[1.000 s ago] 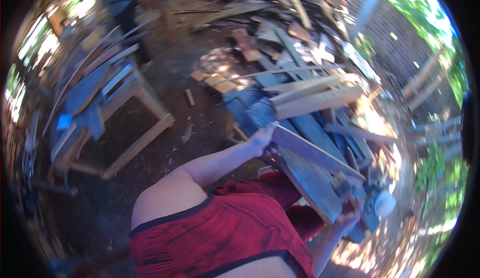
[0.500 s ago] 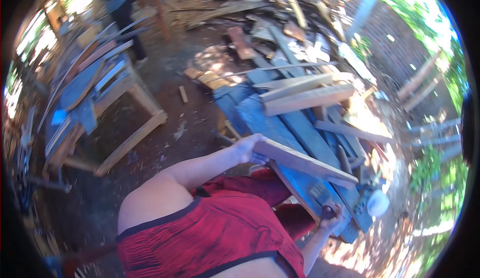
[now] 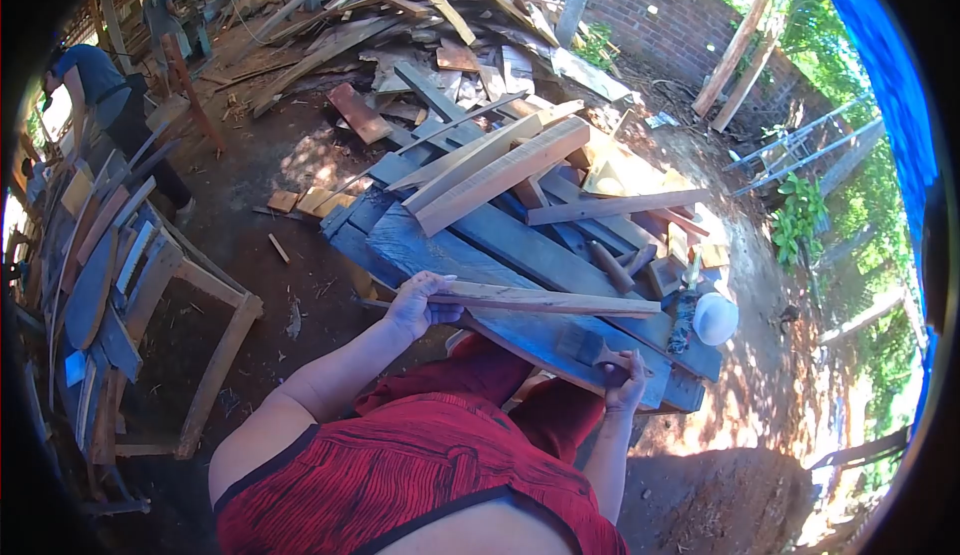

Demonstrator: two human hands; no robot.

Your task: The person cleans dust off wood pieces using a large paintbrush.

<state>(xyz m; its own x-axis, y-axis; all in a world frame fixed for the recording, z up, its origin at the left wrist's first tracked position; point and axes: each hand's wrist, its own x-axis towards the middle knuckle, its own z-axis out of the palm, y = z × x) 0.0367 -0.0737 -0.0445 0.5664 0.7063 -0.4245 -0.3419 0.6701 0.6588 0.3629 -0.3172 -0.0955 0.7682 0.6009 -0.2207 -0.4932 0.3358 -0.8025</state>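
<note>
My left hand (image 3: pixel 418 305) is closed around the near end of a long, narrow wooden plank (image 3: pixel 560 301), held slanting over the blue-grey workbench (image 3: pixel 415 240). Low at the bench's near edge, my right hand (image 3: pixel 627 385) grips the handle of a wide flat brush (image 3: pixel 578 344). Its dark, squarish head points left, just below the plank. To the right, a rounded white container (image 3: pixel 715 318) stands beside a dark, cluttered-looking object I cannot make out (image 3: pixel 682 320).
Several pale boards (image 3: pixel 505 170) lie stacked across the bench's far side. Behind is a large scrap-wood heap (image 3: pixel 380 30). A wooden-framed table (image 3: pixel 215 300) with curved pieces stands left, where a person in a blue shirt (image 3: pixel 95 75) bends over. Another person (image 3: pixel 160 15) stands farther back.
My view has turned, shifting the bench leftward and up in the picture. The plank now lies closer to level in view. Both hands keep their hold.
</note>
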